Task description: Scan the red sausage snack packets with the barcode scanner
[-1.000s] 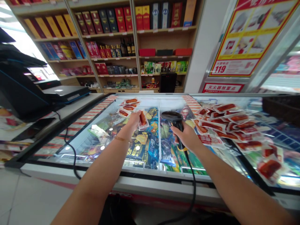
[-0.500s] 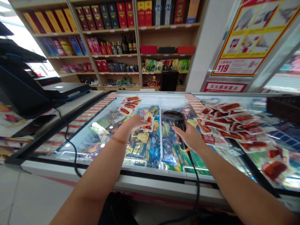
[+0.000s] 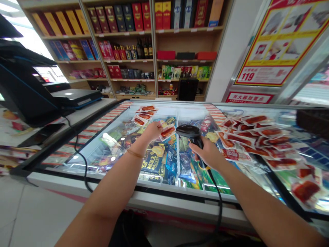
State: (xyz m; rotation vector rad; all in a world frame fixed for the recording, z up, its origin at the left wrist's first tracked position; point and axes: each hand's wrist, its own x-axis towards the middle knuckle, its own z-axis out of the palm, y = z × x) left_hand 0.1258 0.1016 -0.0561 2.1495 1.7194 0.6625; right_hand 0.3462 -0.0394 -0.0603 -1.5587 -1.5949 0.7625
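Observation:
My left hand (image 3: 152, 132) pinches the left edge of a vacuum-packed sausage (image 3: 168, 132), a clear pack with reddish-brown meat, above the freezer's glass top. My right hand (image 3: 208, 151) is wrapped round the grip of a black barcode scanner (image 3: 189, 131), its head pointing left at the pack, a small gap between them. A black cord (image 3: 217, 192) hangs from the scanner's handle. Beyond my left hand, a few similar sausage packs (image 3: 145, 116) lie on the glass. To the right of my right hand spreads a heap of such packs (image 3: 253, 132).
The chest freezer (image 3: 177, 197) with bagged goods under its glass spans the front. At left are a flat scale (image 3: 77, 97), a dark checkout machine (image 3: 23, 85) and a loose cable (image 3: 83, 161). Shelves (image 3: 123, 34) stand behind; a dark basket (image 3: 312, 120) is at far right.
The sausage pack in my left hand has turned and shifted right, nearer the scanner head. The scanner has tilted slightly toward it. My view has shifted a little.

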